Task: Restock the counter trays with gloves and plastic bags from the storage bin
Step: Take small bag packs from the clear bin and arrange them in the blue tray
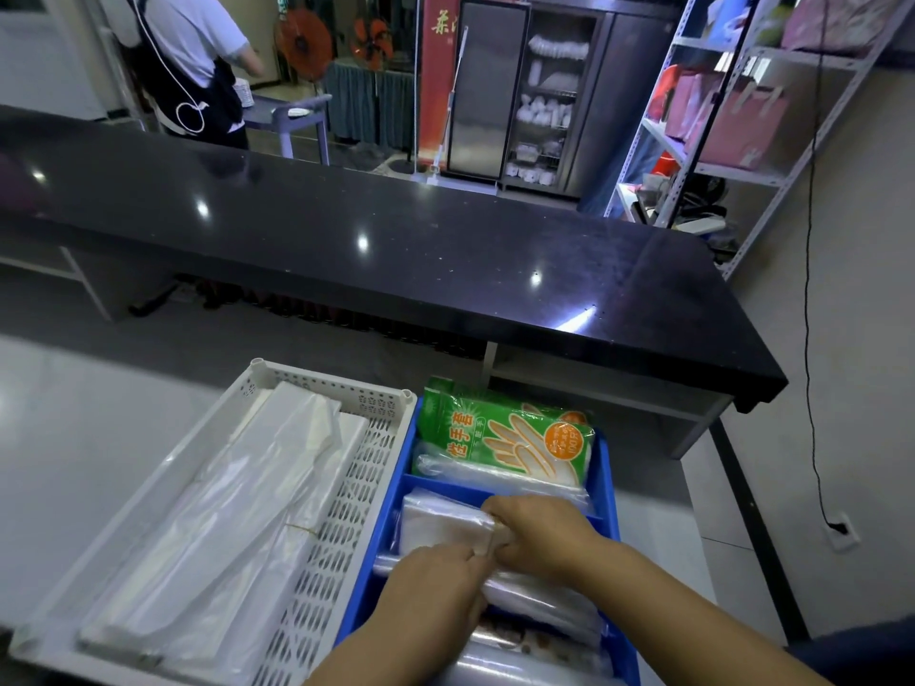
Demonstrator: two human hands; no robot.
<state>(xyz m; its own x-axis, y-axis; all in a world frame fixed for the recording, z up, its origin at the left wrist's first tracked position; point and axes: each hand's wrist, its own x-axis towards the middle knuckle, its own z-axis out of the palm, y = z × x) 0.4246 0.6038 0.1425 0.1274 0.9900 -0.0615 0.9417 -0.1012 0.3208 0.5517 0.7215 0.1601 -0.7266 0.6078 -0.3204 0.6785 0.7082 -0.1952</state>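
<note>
A: Head view. Two trays side by side on the pale counter, touching. Left one: white perforated plastic basket, slotted walls, rectangular. Right one: blue hard-plastic divided bin, smooth walls.

B: Contents?

A: White basket holds folded translucent white plastic bags, soft, glossy, wrinkled, several layers (can't count them); a thin rubber band wraps one bundle. Blue bin, far compartment: one green-and-orange printed glove packet, flat, shiny film, lying on clear film packs below it. Middle compartment: flat clear plastic bag stack.

B: Hands?

A: Two, both bare, both in the blue bin. Left hand fingers curled down onto a clear film roll or pack at the near divider; whether it's actually gripping, can't tell. Right hand fingers closed, pinching the near right corner of the clear bag stack. The two hands touch at the fingertips.

B: Background?

A: One long black polished stone countertop, speckled, reflective. A person stands beyond it, back turned.
</note>
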